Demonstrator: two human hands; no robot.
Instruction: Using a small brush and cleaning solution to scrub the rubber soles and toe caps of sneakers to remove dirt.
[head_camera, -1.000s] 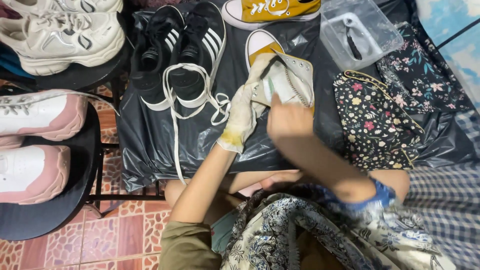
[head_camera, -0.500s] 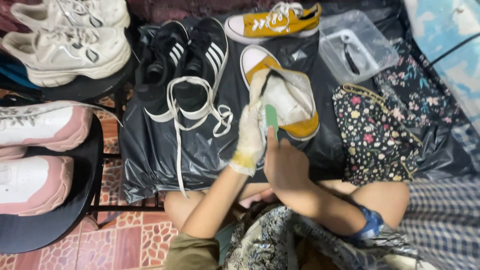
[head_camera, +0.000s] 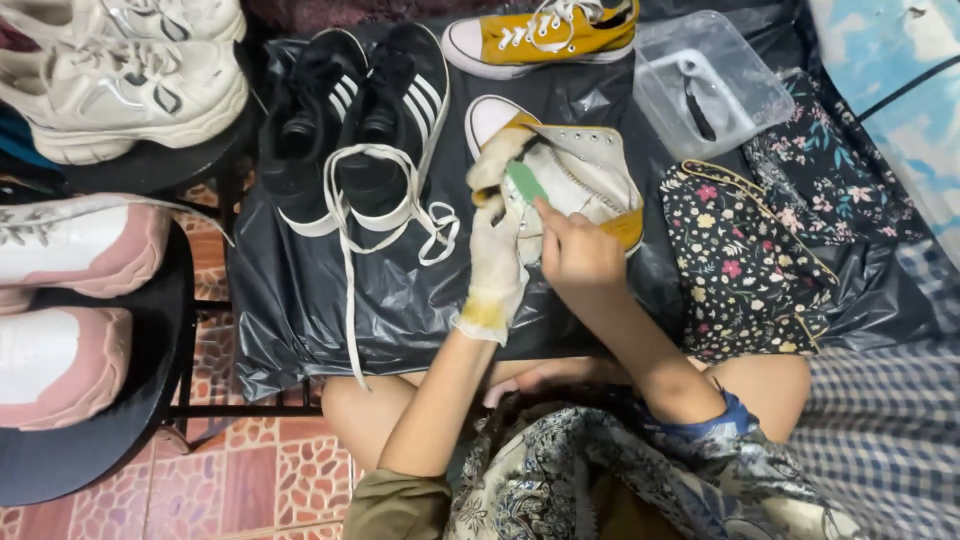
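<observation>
Scrubbing looks midway: gloved left hand (head_camera: 497, 262) clamps the yellow canvas high-top sneaker (head_camera: 585, 180) on black plastic sheeting (head_camera: 300, 300), bare right hand (head_camera: 578, 255) pinching a green brush (head_camera: 525, 182); its mate (head_camera: 545, 32) waits at twelve o'clock.

sneaker (head_camera: 585, 175) on plastic sheet (head_camera: 400, 300), shoe pair (head_camera: 355, 130) left, tub (head_camera: 710, 85) behind right

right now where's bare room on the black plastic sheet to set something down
Free: the black plastic sheet below the black striped sneakers, left of the gloved left hand, crossed only by a loose white lace. Crowded: around the yellow high-top, right hand, clear container.
</observation>
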